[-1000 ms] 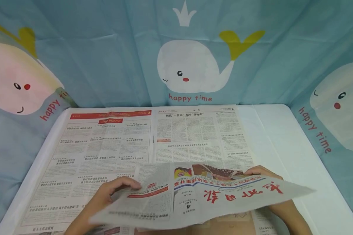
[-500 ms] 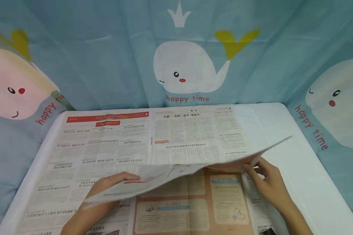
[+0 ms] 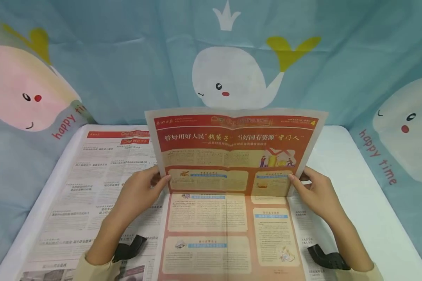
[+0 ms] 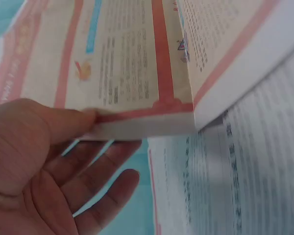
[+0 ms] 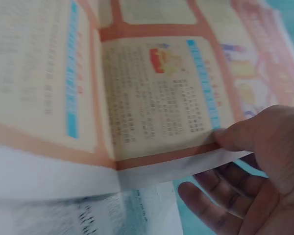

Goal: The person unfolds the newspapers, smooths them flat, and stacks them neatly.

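Observation:
A newspaper sheet [image 3: 211,179] with a red banner and orange borders stands with its far half raised, bent along a crosswise crease. Its near half lies flat on other newspaper pages. At the raised half's left edge my left hand [image 3: 144,195] pinches the paper, thumb on the printed face and fingers behind. On the right edge my right hand [image 3: 313,191] pinches it the same way. The left wrist view shows the left thumb [image 4: 73,122] pressed on the margin, the other fingers spread below. In the right wrist view the right thumb [image 5: 240,137] lies on the orange border.
An opened newspaper [image 3: 77,203] covers the left part of the white table [image 3: 358,203], beneath the held sheet. Behind the table hangs a blue curtain [image 3: 133,70] with whale prints. Black wrist straps [image 3: 327,259] sit at both sleeves.
The far half of the sheet has swung up and away, from folded towards me to upright, showing its red-banner side. Both hands have moved with its edges, thumbs now on the near face.

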The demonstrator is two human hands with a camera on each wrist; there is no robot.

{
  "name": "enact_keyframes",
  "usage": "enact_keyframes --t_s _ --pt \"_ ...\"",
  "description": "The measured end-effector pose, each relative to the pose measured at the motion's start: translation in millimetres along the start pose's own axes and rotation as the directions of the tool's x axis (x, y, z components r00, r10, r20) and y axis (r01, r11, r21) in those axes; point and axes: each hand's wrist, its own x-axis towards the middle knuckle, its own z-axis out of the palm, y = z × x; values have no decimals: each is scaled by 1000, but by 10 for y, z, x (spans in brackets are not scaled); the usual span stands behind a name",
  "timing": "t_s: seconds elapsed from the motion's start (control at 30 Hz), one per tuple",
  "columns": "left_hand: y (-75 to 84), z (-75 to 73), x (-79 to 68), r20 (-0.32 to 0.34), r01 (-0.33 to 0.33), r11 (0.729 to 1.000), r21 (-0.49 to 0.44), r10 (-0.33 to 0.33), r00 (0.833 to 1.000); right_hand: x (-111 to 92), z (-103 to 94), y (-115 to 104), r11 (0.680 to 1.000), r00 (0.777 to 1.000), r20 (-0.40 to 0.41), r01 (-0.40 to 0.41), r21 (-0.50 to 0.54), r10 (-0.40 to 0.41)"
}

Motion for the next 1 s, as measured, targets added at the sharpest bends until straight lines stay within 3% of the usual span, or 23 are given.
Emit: enact_keyframes --t_s 0.13,0.3,0.5,0.73,1.0 --pt "-20 5 88 33 41 999 14 -41 999 106 38 11 999 998 33 -47 -25 48" --pt "-96 29 119 103 85 995 -56 -79 991 196 91 42 993 992 61 -105 -51 108" --pt "-144 115 117 173 133 985 -111 -112 978 257 190 89 989 990 17 -136 -62 137" --pt "-94 130 102 248 183 967 -177 -136 959 265 245 134 990 992 -39 -123 -69 120" --pt "-37 138 88 315 229 956 -184 -164 935 259 234 142 983 985 -32 -170 -68 168"
